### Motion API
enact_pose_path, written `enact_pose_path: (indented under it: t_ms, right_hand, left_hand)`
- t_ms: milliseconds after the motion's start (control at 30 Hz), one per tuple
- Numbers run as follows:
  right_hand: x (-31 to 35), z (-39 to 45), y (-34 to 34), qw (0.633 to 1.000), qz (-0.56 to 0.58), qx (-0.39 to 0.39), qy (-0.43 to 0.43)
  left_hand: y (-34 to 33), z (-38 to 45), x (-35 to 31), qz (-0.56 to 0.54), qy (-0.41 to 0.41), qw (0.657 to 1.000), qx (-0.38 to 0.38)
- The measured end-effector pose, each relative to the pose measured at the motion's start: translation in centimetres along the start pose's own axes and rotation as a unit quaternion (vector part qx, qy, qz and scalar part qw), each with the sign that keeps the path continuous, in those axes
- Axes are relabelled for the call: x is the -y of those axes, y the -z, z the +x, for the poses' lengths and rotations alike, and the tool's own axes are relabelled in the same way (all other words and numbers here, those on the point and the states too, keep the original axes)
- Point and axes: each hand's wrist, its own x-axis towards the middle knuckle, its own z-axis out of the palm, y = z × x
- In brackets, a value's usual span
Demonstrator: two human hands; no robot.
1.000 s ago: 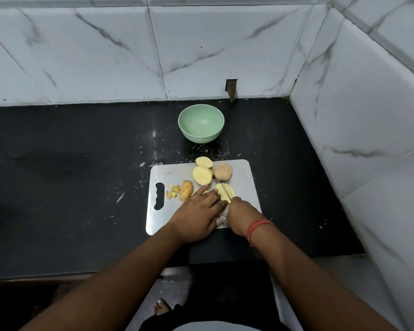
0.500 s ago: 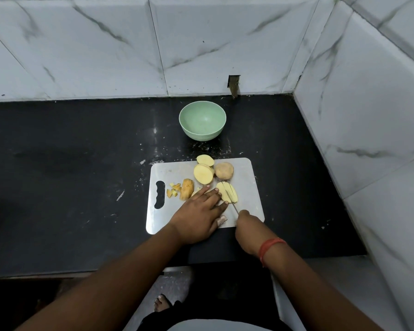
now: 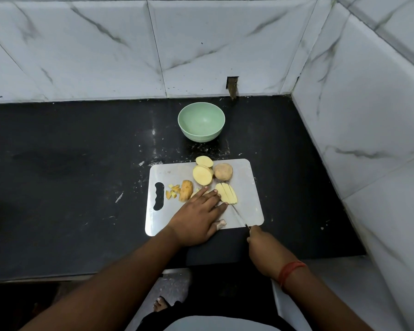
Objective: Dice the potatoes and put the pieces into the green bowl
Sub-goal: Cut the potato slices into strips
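Slicing potato on the board, bowl empty.
My left hand (image 3: 196, 215) lay flat by the potato slice (image 3: 226, 192); my right hand (image 3: 263, 247) gripped the knife (image 3: 238, 216); the green bowl (image 3: 201, 121) at 12 o'clock held nothing.

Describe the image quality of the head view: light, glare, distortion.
Head view: wide-angle lens bends the wall tiles and counter edge; soft overhead light, dim toward the bottom; faint glare on the black counter and the steel cutting board; sliced potato stays sharp.
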Motion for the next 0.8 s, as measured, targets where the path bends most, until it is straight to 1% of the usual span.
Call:
enact_pose_path:
  t_ms: [100, 167, 267, 500, 800]
  right_hand:
    - [0.1, -0.2, 0.4, 0.998, 0.039, -0.049, 0.005]
    - [0.8, -0.1, 1.0, 0.997, 0.046, -0.063, 0.014]
    - [2.3, 0.7, 2.2, 0.997, 0.047, -0.053, 0.021]
    - [4.4, 3.1, 3.8, 0.999, 0.031, -0.031, 0.007]
    - [5.0, 4.1, 3.6, 1.000, 0.013, -0.020, 0.002]
  left_hand:
    - [-0.2, -0.1, 0.0, -0.004, 0.005, 1.000, -0.009]
    - [-0.4, -0.2, -0.1, -0.007, 0.010, 1.000, -0.011]
    - [-0.6, -0.2, -0.1, -0.015, 0.009, 1.000, -0.010]
    - [-0.8, -0.3, -0.1, -0.027, 0.006, 1.000, -0.011]
    - [-0.8, -0.4, -0.1, -0.035, 0.002, 0.999, -0.007]
